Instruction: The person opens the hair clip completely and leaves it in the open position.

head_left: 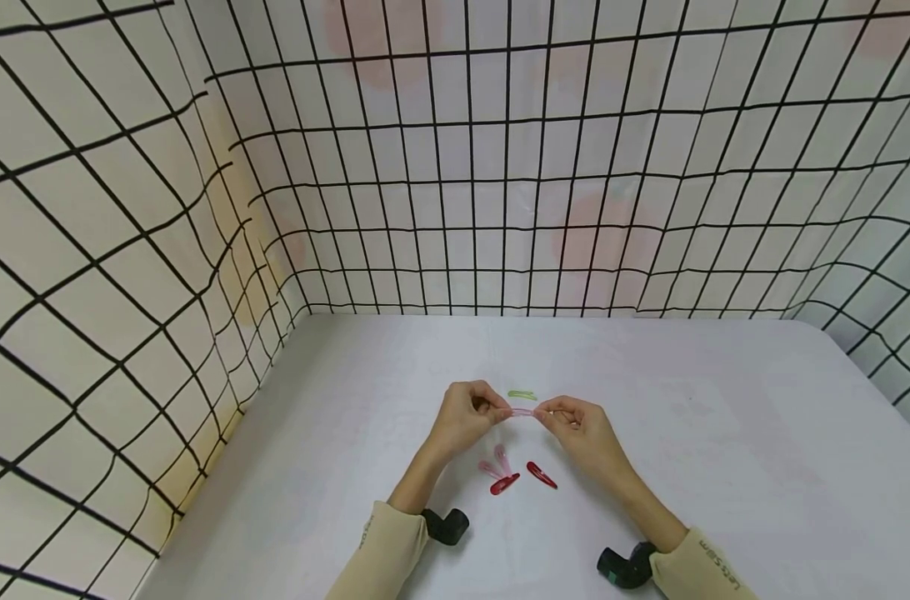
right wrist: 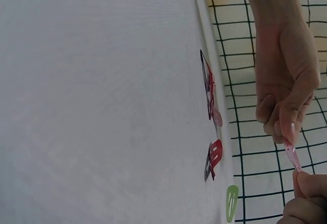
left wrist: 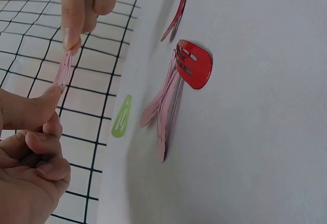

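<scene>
My left hand [head_left: 462, 419] and right hand [head_left: 581, 433] are raised over the table, each pinching one end of a pink snap hair clip [head_left: 522, 412] between thumb and index finger. The clip spans the gap between the fingertips, as the left wrist view also shows. Just beyond it lies a green hair clip [head_left: 522, 394]. Nearer to me, two pink hair clips [left wrist: 162, 114] overlap, fanned out, against a bent red hair clip [left wrist: 195, 64]. A second red hair clip [head_left: 541, 475] rests to the right of that group.
The clips lie on a white-covered table [head_left: 725, 433]. Black grid netting [head_left: 507, 175] rises behind it and along both sides, over pale walls. Dark wrist-worn devices [head_left: 446, 527] stick out beside the beige sleeves [head_left: 383, 550].
</scene>
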A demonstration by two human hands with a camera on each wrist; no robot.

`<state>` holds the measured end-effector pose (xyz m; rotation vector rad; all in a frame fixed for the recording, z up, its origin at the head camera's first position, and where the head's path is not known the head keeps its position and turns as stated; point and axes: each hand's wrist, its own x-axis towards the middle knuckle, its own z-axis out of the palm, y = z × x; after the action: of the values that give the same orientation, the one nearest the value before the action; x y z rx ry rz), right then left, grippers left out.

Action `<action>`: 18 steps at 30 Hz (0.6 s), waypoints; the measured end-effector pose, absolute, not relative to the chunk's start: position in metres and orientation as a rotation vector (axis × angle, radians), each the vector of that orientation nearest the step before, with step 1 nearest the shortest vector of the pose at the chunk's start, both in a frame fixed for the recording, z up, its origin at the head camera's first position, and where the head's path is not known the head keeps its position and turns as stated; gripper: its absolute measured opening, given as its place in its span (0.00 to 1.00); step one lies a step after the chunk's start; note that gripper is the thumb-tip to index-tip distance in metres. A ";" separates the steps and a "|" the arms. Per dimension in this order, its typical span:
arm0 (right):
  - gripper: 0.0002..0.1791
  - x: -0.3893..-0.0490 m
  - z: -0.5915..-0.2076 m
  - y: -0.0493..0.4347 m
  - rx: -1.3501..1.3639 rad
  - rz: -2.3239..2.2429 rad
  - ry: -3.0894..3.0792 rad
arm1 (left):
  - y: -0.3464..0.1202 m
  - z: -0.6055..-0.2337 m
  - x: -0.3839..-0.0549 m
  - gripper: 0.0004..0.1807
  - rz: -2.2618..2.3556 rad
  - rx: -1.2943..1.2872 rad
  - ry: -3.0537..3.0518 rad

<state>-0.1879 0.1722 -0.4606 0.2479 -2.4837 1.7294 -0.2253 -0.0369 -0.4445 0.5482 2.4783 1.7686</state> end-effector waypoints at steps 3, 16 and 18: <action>0.11 -0.187 -0.459 0.171 0.264 1.752 -2.460 | -0.037 -0.445 -0.226 0.03 1.773 0.555 2.473; 0.12 -0.187 -0.459 0.176 0.251 1.867 -2.509 | -0.040 -0.443 -0.225 0.03 1.805 0.552 2.354; 0.12 -0.188 -0.460 0.176 0.248 1.897 -2.507 | -0.040 -0.443 -0.225 0.03 1.806 0.556 2.341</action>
<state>-0.1880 0.1764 -0.4596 0.2477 -2.5068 1.8966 -0.2255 -0.0404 -0.4434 0.5557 2.3411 1.8060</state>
